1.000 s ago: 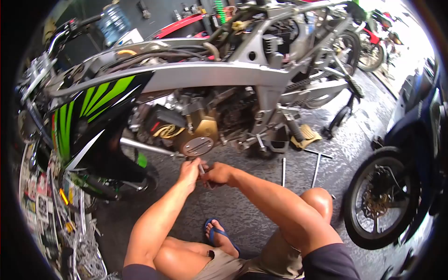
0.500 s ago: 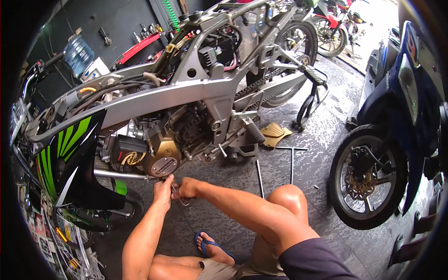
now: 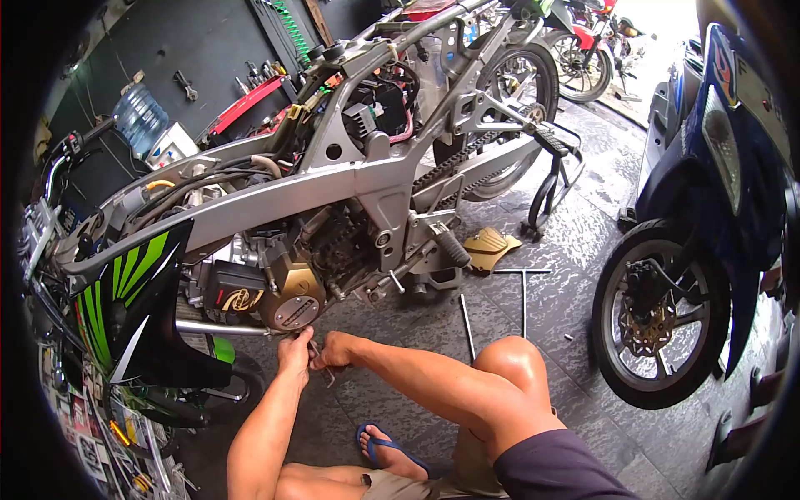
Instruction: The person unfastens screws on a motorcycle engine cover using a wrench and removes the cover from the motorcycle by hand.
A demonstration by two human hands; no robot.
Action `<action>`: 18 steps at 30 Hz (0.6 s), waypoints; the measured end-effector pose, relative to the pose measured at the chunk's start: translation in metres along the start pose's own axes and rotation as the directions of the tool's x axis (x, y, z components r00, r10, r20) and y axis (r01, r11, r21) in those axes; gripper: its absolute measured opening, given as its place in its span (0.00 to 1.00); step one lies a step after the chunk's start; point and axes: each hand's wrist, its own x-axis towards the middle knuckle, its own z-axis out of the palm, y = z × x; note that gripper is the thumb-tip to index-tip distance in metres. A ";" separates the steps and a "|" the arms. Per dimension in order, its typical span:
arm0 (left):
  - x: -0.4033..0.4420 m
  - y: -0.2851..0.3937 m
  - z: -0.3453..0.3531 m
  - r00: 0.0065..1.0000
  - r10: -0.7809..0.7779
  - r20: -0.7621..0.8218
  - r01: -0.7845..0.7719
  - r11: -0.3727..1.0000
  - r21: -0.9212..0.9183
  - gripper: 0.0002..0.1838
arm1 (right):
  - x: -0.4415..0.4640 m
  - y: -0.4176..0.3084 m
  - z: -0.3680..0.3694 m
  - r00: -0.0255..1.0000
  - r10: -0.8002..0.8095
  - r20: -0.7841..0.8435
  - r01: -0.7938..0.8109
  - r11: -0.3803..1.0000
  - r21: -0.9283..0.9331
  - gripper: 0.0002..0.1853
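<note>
Both hands work close together just below the gold engine cover (image 3: 297,307) of a partly stripped motorcycle (image 3: 333,179). My left hand (image 3: 293,352) reaches up to the underside of the engine, fingers closed; whatever it grips is hidden. Beside it on the right, my right hand (image 3: 337,349) is closed around a thin bent metal piece (image 3: 328,378), whose end sticks out below the fingers. Its exact kind cannot be made out. A silver pipe (image 3: 221,329) runs in from the left, ending near my left hand.
On the tiled floor lie a T-handle wrench (image 3: 524,300), a metal rod (image 3: 467,327) and a gold cover (image 3: 490,250). A dark blue motorcycle (image 3: 667,308) stands to the right. A black and green fairing (image 3: 158,308) is on the left, with a water jug (image 3: 140,117) behind.
The camera view has shifted slightly. Both hands stay under the engine cover, and the metal piece in my right hand shows at a different angle, its end pointing further down.
</note>
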 end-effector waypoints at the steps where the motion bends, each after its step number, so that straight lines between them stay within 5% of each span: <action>1: 0.001 -0.001 -0.001 1.000 0.011 -0.019 -0.011 1.000 -0.009 0.10 | 0.003 0.000 0.003 1.000 0.002 -0.005 -0.003 1.000 -0.027 0.14; 7: 0.006 -0.006 -0.002 0.997 -0.066 0.035 0.068 0.995 -0.071 0.16 | 0.014 0.007 0.000 0.994 0.031 0.105 -0.049 0.984 0.171 0.16; 9: 0.005 -0.005 -0.001 0.998 -0.049 0.051 0.053 0.996 -0.073 0.14 | -0.001 -0.004 -0.006 0.999 0.005 -0.037 -0.008 0.998 -0.063 0.19; 13: -0.004 0.004 0.002 1.000 0.007 0.018 -0.006 1.000 -0.012 0.09 | 0.019 0.016 -0.001 0.996 -0.078 -0.032 0.072 0.984 -0.160 0.25; 16: -0.001 0.001 0.001 0.999 -0.026 0.035 0.029 0.995 -0.095 0.12 | 0.018 0.013 0.002 0.996 0.008 0.092 -0.026 0.981 0.193 0.17; 18: -0.007 0.004 0.000 0.992 -0.081 0.099 0.092 0.988 -0.120 0.14 | 0.001 -0.004 -0.004 0.990 0.054 0.133 -0.089 0.959 0.271 0.16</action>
